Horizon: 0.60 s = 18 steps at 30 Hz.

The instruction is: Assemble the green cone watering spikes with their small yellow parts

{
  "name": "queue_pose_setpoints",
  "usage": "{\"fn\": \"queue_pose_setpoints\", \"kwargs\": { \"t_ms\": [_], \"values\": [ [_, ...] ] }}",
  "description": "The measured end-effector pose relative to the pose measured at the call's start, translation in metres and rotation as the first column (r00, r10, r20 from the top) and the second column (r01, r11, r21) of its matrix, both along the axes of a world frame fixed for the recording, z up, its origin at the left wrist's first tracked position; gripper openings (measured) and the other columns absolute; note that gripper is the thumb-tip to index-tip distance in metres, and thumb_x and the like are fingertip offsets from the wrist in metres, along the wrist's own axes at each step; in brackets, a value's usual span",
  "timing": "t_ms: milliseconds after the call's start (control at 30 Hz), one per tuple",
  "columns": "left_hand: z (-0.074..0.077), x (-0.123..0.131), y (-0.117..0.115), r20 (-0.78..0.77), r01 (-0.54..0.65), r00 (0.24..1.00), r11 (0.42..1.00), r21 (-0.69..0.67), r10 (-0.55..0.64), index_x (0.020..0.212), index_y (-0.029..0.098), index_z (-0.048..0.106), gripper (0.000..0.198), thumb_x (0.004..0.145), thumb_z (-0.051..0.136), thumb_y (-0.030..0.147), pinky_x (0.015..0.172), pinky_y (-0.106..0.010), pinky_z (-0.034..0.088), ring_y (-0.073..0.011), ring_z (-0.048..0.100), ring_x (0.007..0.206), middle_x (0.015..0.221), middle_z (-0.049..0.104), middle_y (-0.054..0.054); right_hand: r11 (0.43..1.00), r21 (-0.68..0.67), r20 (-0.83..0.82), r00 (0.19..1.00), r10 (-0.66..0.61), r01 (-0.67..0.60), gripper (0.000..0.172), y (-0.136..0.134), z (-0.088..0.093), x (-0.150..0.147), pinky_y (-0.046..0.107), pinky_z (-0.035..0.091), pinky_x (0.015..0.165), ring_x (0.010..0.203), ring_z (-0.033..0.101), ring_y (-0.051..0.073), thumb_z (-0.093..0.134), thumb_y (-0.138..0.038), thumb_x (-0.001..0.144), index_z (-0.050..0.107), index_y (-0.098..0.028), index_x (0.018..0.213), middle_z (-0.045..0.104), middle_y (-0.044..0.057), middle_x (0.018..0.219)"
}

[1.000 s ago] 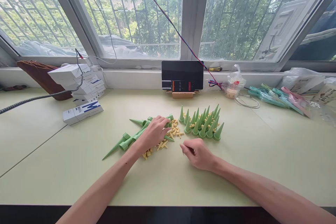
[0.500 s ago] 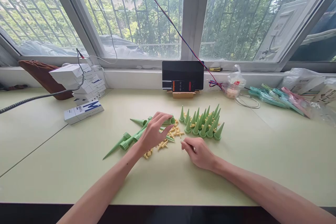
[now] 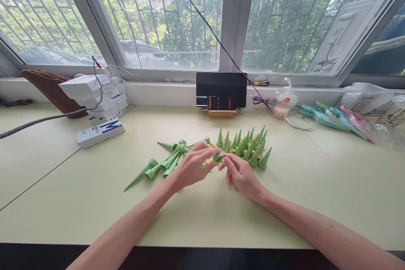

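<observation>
My left hand (image 3: 196, 162) grips a green plastic spike (image 3: 218, 157) by its wide capped end, which faces right. Right beside that end, the fingertips of my right hand (image 3: 239, 174) are pinched together; whatever they hold is too small and hidden to make out. Left of my hands lies a loose pile of green spikes (image 3: 171, 161) with ribbed caps. Small yellow plastic pieces (image 3: 209, 160) are partly covered by my left hand. Behind my right hand several green spikes (image 3: 249, 145) stand point up in rows, with yellow bits among them.
White boxes (image 3: 101, 133) and a brown case (image 3: 53, 93) sit at the left. A tablet (image 3: 221, 88) and a phone (image 3: 220, 103) lean at the windowsill. Farther right are a plastic-wrapped cup (image 3: 281, 101), a coiled cable (image 3: 299, 123) and bagged teal and pink items (image 3: 338, 118).
My left hand has moved slightly right and down, bringing the spike from the pile. My right hand has risen a little, its fingertips now at the spike's capped end.
</observation>
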<state>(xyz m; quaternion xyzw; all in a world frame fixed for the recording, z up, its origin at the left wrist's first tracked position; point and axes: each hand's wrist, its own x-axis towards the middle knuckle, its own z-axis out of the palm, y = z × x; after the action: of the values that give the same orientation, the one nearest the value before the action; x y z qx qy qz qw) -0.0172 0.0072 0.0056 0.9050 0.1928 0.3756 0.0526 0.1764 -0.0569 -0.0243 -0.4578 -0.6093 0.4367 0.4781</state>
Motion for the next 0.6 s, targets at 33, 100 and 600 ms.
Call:
{"fn": "queue_pose_setpoints", "kwargs": {
  "t_ms": [33, 100, 600],
  "values": [
    [-0.0011, 0.0007, -0.0006, -0.021, 0.021, 1.0, 1.0, -0.018, -0.021, 0.123, 0.021, 0.058, 0.03, 0.093, 0.059, 0.019, 0.074, -0.032, 0.052, -0.0188, 0.059, 0.085, 0.089, 0.07, -0.005, 1.0, -0.001, -0.002, 1.0, 0.011, -0.011, 0.04, 0.0005, 0.0003, 0.0004, 0.024, 0.043, 0.043, 0.044, 0.054, 0.009, 0.044, -0.051, 0.099, 0.059, -0.019, 0.116, 0.068, 0.004, 0.089],
    [-0.0034, 0.0018, -0.0013, -0.065, 0.057, 0.996, 0.996, -0.066, -0.062, 0.126, 0.021, 0.057, 0.032, 0.095, 0.054, 0.015, 0.07, -0.029, 0.051, -0.0168, 0.06, 0.08, 0.089, 0.07, -0.005, 0.999, 0.0, 0.004, 0.999, 0.035, -0.035, 0.04, 0.0012, 0.0009, 0.0013, 0.024, 0.045, 0.045, 0.046, 0.054, 0.009, 0.045, -0.052, 0.099, 0.062, -0.019, 0.113, 0.067, 0.004, 0.09],
    [-0.0046, 0.0074, -0.0093, 0.112, 0.13, 0.988, 0.963, -0.236, -0.106, 0.125, 0.024, 0.063, 0.039, 0.088, 0.058, 0.013, 0.086, -0.034, 0.059, -0.0189, 0.07, 0.096, 0.108, 0.074, -0.006, 1.0, 0.016, 0.065, 0.998, 0.008, -0.009, 0.031, -0.0014, 0.0029, 0.0015, 0.025, 0.046, 0.044, 0.049, 0.056, 0.01, 0.052, -0.048, 0.096, 0.057, -0.02, 0.108, 0.065, 0.006, 0.101]
  ]
}}
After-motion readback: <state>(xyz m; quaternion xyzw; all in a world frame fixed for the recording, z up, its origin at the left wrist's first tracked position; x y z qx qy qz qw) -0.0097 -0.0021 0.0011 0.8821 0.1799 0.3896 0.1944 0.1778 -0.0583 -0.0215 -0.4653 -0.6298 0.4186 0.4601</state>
